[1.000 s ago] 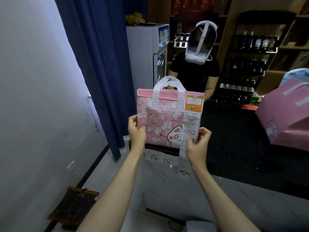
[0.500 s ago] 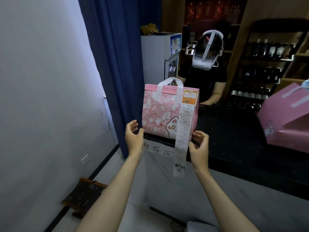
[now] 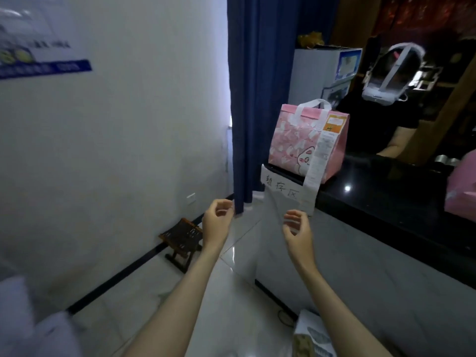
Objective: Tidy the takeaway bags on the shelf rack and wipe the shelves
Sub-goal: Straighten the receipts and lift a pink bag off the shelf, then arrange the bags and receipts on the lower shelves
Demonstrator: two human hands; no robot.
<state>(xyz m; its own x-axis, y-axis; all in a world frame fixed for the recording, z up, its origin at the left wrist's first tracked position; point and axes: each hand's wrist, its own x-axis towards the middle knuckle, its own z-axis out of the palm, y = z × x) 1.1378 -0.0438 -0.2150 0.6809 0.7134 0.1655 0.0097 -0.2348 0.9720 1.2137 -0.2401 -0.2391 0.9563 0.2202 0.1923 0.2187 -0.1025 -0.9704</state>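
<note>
A pink takeaway bag [image 3: 296, 143] with a cartoon print and white handles stands upright at the left end of a dark counter [image 3: 386, 191]. A long white receipt [image 3: 313, 181] hangs from its front, down past the counter's edge. My left hand [image 3: 216, 222] and my right hand [image 3: 297, 229] are both below the bag and apart from it, fingers curled loosely, holding nothing. My right fingertips are just under the receipt's lower end.
A second pink bag [image 3: 461, 186] lies at the counter's right edge. A person with a white headset [image 3: 389, 76] stands behind the counter. A blue curtain [image 3: 257, 99] hangs left of the bag. A small wooden stool [image 3: 181, 238] stands by the white wall. A handwritten paper sign [image 3: 282, 190] hangs on the counter's front.
My hands have let go of the pink bag, which now rests on the counter. Both hands have dropped below it, and my view has swung left and down.
</note>
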